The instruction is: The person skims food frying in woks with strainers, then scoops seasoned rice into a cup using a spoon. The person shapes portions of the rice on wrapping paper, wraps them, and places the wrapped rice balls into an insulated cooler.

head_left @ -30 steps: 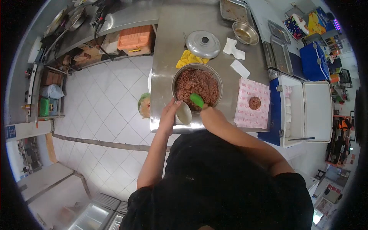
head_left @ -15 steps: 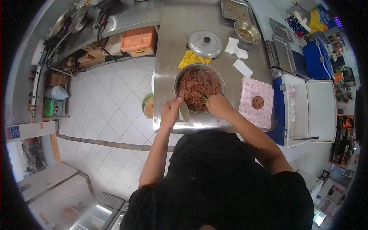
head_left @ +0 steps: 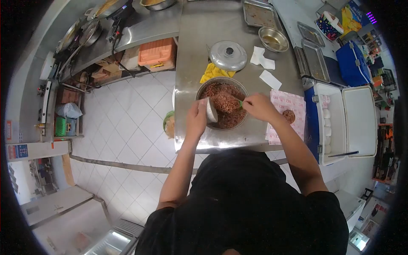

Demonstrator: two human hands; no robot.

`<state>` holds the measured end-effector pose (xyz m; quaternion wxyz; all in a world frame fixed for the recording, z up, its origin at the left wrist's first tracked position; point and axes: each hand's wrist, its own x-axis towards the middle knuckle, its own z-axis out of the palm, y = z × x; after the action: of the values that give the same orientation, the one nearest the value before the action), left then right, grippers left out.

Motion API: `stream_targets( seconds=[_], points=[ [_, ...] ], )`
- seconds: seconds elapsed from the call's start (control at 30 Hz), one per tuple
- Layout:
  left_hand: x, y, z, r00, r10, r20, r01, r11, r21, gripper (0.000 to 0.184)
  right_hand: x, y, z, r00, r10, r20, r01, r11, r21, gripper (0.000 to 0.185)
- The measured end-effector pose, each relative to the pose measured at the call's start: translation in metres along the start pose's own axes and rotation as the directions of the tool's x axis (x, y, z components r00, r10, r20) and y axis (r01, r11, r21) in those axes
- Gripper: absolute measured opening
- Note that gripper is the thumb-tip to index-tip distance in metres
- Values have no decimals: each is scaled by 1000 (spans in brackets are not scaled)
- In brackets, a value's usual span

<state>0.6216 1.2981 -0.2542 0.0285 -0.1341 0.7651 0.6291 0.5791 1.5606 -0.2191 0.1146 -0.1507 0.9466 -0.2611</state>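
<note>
A round metal pot (head_left: 227,125) of reddish-brown grains stands near the counter's front edge. My left hand (head_left: 196,119) holds a small pale cup (head_left: 211,111), tilted over the pot's left side. At the pot's right rim my right hand (head_left: 257,106) grips a green spoon (head_left: 241,103), its bowl heaped with grains beside the cup's mouth. On the right, pink printed paper sheets (head_left: 293,101) carry a round patty of the same grains (head_left: 289,116). Behind the pot lie a yellow cloth (head_left: 212,72) and a metal lid (head_left: 231,61).
White papers (head_left: 270,79) and a metal bowl (head_left: 273,39) lie farther back on the counter, near a tray (head_left: 260,15). An open cooler (head_left: 333,127) stands to the right. An orange bin (head_left: 157,53) sits on the left shelf.
My right hand has risen and moved right, lifting a heaped spoonful out of the grains. My left hand has brought the cup up and over the pot. The view has shifted slightly.
</note>
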Motion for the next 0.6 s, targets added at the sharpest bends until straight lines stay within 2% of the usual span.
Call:
stream_targets(
  seconds=[0.03,0.07,0.1,0.13,0.23,0.33,0.43,0.47,0.5,0.53,0.6],
  points=[
    [7,7,2,993,-85,83,74,988,134,43,-1,-12,-13,998,-34,-61,29,996,-86,24],
    [9,19,8,970,-187,152,203,975,-92,44,-3,-30,-26,998,-23,-51,14,986,-166,23],
    [9,34,16,932,-269,244,336,893,-300,45,-4,-51,-36,999,-8,-42,-3,970,-243,23],
    [10,44,22,880,-322,350,463,749,-474,47,-5,-65,-39,999,8,-35,-19,948,-319,22],
    [32,17,23,789,-101,606,570,486,-662,50,-10,-79,-28,974,-154,-166,75,912,-402,20],
    [38,-2,20,809,-75,583,565,372,-736,51,-12,-77,-26,951,-130,-280,27,939,-344,23],
    [37,-10,18,856,-103,507,505,378,-775,50,-22,-63,-21,931,56,-361,-114,983,-141,28],
    [35,-10,19,878,-101,469,469,384,-795,48,-26,-57,-10,947,182,-264,-157,981,116,28],
    [33,-6,22,898,-95,429,430,391,-814,46,-28,-48,6,951,278,-137,-215,909,357,28],
    [32,-5,25,916,-90,391,393,397,-829,45,-28,-43,19,940,341,12,-287,772,567,28],
    [30,-4,33,930,-96,355,357,463,-811,40,-23,-44,42,973,227,-33,-189,876,444,33]
  ],
)
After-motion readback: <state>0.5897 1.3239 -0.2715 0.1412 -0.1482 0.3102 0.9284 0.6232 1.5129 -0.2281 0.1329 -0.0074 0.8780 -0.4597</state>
